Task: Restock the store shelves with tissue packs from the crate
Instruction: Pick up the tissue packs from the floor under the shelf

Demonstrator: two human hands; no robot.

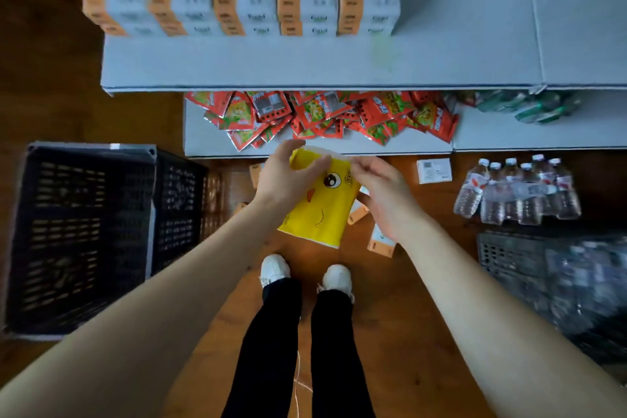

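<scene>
Both bare forearms are extended forward and angled inward, with the hands brought close together. Left hand is wrapped round the upper left of the yellow pack, thumb on top. Right hand is laid at the pack's upper right edge, fingers lightly bent; its grip cannot be made out.
</scene>
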